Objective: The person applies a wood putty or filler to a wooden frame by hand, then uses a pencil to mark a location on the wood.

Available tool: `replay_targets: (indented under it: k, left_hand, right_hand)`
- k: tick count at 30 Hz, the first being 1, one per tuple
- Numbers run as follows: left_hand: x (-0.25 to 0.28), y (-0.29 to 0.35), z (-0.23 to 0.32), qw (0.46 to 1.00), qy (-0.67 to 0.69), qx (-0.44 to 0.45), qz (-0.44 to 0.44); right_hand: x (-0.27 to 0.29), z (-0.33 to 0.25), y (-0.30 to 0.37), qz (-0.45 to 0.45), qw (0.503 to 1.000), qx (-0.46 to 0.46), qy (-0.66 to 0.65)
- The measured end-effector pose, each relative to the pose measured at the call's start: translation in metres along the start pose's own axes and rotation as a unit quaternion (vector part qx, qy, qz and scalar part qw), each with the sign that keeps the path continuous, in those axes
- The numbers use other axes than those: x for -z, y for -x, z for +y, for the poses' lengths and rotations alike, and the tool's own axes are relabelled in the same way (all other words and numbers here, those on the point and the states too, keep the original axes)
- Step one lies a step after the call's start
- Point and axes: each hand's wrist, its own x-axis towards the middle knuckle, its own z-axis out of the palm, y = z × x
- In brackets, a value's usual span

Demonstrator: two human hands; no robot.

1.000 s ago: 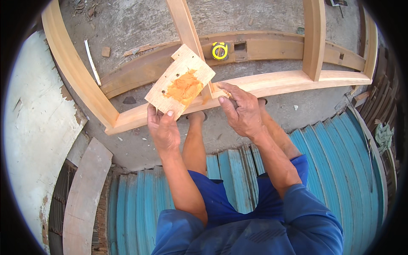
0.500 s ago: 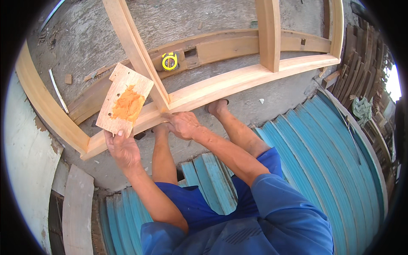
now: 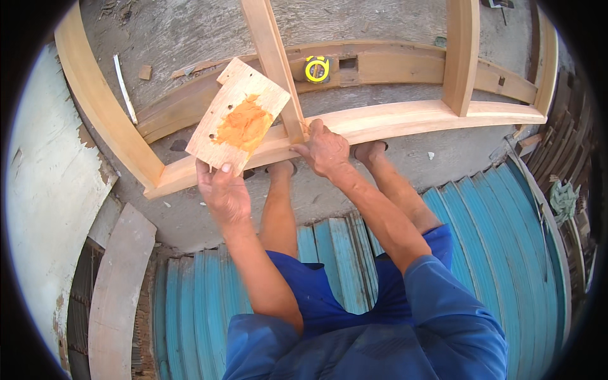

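My left hand (image 3: 225,197) grips the lower edge of a small wooden board (image 3: 253,82), thumb on top. A smeared mound of orange putty (image 3: 244,125) lies on the board, and a few dark holes show beside it. My right hand (image 3: 327,151) is closed, its fingers curled against the pale wooden frame (image 3: 392,121), at the joint where an upright piece (image 3: 273,60) meets the long rail. Whatever the right fingers hold, if anything, is hidden. The board is tilted, held above the rail to the left of that joint.
A yellow and black tape measure (image 3: 316,69) rests by an older brown beam (image 3: 399,66) behind the rail. Blue corrugated sheets (image 3: 500,234) lie around my legs. Stacked wood strips (image 3: 567,126) stand at the right; a pale worn panel (image 3: 50,190) is at the left.
The whole scene has shifted right and slightly down in the view on the right, as the view turned. My right hand has moved up over the joint; the left still holds the board.
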Motion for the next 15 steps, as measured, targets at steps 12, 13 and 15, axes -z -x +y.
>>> replay_targets:
  k: [12, 13, 15]
  left_hand:
    - [-0.002, -0.001, 0.004, 0.997, -0.023, -0.002, -0.071]
    - [-0.006, 0.001, 0.003, 0.997, -0.021, -0.006, -0.076]
    - [-0.003, 0.007, 0.003, 0.997, -0.012, 0.000, -0.075]
  right_hand:
    - [0.003, -0.014, 0.006, 0.009, 0.999, -0.034, -0.018]
    - [0.007, -0.011, 0.008, 0.011, 0.999, -0.030, -0.003]
    - [0.021, -0.004, 0.024, 0.032, 0.997, -0.071, -0.011]
